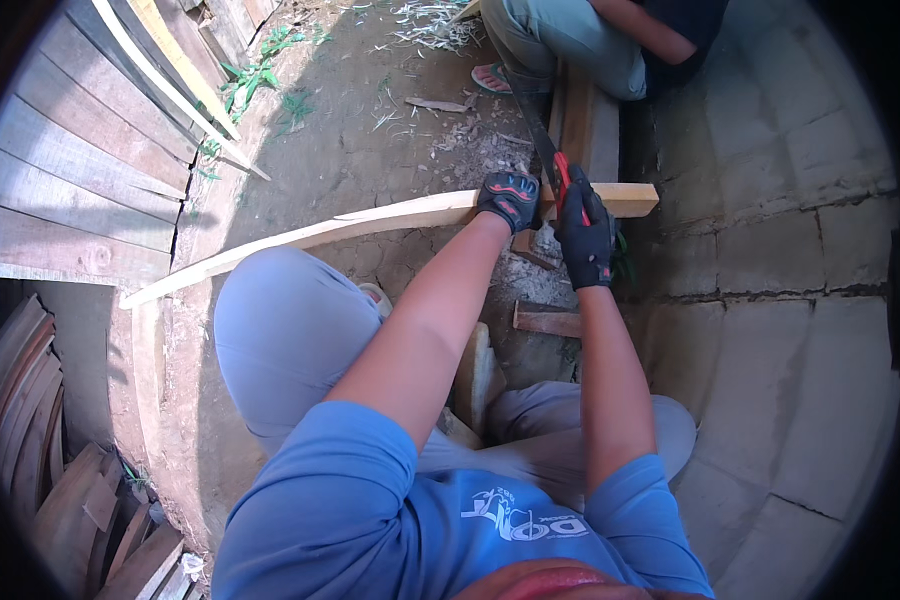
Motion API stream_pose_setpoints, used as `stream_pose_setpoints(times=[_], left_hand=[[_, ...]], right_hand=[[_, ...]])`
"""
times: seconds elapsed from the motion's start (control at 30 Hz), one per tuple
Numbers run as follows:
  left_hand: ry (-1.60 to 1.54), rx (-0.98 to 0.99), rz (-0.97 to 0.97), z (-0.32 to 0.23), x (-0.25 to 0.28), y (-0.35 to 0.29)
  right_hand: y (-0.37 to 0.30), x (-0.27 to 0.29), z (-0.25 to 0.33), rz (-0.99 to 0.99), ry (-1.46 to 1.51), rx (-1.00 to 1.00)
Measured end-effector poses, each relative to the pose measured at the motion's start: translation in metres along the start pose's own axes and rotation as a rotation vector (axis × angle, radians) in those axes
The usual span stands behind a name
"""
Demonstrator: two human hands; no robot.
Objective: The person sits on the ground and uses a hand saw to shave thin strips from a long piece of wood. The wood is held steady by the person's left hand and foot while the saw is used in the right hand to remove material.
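A long, pale wooden plank (390,213) stretches across in front of me, its squared end (630,200) on the right. My left hand (510,198), in a black glove with red marks, is closed over the plank and presses on it. Just right of it, my right hand (583,240), gloved alike, is wrapped round the red and black handle of a handsaw (533,125). The dark blade points away from me and crosses the plank close to its right end. Whether the teeth are in a cut cannot be made out.
Another person (580,40) sits at the far side, beside long timber (588,130). A block wall (770,250) runs along the right. Wood offcuts (547,319) and sawdust lie below the plank. Boards (80,190) stand at left, with stacked wood (25,390) nearer.
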State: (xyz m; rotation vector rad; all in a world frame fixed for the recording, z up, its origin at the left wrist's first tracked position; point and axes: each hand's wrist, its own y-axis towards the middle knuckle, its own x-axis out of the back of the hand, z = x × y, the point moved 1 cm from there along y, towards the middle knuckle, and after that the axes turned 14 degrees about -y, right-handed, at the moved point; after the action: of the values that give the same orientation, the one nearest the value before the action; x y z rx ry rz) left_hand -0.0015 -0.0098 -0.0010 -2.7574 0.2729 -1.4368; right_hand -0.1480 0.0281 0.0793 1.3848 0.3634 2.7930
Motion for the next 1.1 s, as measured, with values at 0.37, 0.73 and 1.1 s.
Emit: stream_pose_setpoints(times=[0.37, 0.73, 1.1], left_hand=[[-0.046, 0.015, 0.122, 0.014, 0.012, 0.013], [-0.018, 0.032, 0.042, 0.004, 0.011, 0.007], [-0.029, 0.043, 0.095, 0.004, 0.02, 0.001]], right_hand=[[-0.113, 0.084, 0.026, 0.133, 0.087, -0.27], [-0.214, 0.189, 0.07, 0.06, -0.112, -0.249], [-0.186, 0.198, 0.071, 0.027, -0.02, -0.262]])
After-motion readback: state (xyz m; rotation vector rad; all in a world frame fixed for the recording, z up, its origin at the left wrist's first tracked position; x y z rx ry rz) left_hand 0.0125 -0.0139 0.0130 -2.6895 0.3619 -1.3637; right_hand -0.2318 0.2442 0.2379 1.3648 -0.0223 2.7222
